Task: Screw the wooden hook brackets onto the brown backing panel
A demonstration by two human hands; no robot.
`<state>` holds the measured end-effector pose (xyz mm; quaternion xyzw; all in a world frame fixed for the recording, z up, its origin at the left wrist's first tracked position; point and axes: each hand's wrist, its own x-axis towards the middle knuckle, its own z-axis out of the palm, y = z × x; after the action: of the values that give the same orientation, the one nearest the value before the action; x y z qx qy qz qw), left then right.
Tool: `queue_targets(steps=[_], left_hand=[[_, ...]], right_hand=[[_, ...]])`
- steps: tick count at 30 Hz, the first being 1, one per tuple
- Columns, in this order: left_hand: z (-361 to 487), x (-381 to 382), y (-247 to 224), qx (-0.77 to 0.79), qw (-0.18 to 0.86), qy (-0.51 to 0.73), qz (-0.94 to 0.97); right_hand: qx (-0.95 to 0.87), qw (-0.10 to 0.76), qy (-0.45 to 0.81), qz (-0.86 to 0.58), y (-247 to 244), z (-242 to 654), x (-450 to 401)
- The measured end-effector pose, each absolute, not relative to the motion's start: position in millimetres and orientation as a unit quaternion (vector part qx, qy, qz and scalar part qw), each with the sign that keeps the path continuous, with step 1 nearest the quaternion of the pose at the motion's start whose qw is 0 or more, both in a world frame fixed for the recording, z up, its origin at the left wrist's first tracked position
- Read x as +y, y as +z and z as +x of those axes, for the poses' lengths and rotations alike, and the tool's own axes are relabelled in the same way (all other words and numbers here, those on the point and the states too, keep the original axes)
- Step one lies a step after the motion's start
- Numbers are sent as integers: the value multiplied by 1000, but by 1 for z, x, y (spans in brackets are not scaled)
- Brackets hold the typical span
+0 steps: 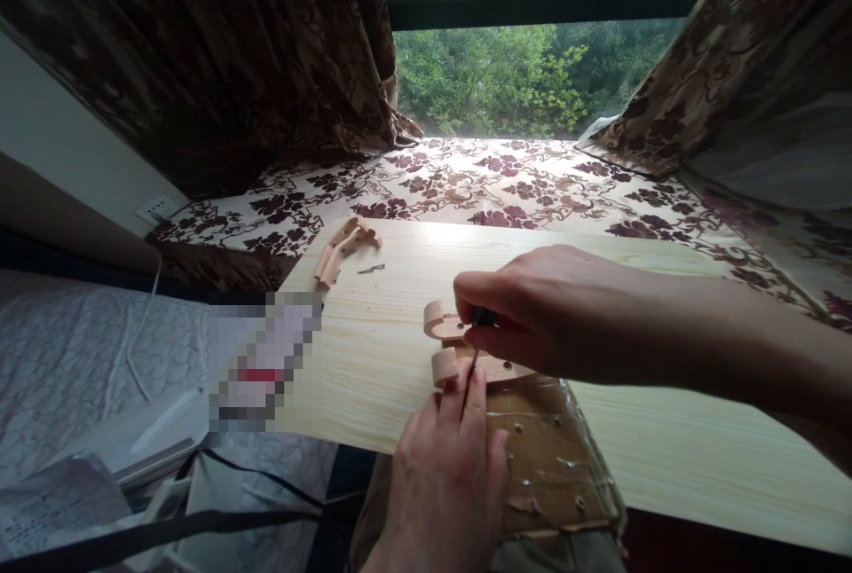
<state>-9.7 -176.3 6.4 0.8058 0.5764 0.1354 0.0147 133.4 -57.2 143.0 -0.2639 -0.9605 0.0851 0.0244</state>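
Note:
My right hand is closed around the dark handle of a screwdriver, its thin shaft pointing down. The shaft's lower end meets the fingertips of my left hand, which press together on the nearer wooden hook; whatever they pinch there is hidden. A second wooden hook lies just beyond, with a dark screw head in it. Both hooks are pale, with curled ends facing left. Beneath my left hand and the hooks' near side is a tape-covered cardboard piece with several small holes.
A pale wood-grain board serves as the work surface. Another wooden hook piece and loose screws lie at its far left. A blurred-out packet sits at the left edge. Behind are a floral window seat and curtains.

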Motion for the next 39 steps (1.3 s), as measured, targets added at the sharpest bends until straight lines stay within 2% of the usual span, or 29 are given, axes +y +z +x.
queue_targets(steps=[11, 27, 35, 39], left_hand=[[-11, -177, 6, 576, 18, 123, 808], [-9, -163, 30, 593, 187, 84, 779], [-5, -158, 37, 606, 200, 59, 768], [-4, -159, 37, 603, 201, 62, 769]], right_hand=[[-968, -10, 62, -243, 149, 135, -59], [-951, 71, 77, -293, 123, 134, -50], [-937, 88, 53, -335, 124, 135, -42], [-953, 79, 65, -285, 134, 140, -46]])
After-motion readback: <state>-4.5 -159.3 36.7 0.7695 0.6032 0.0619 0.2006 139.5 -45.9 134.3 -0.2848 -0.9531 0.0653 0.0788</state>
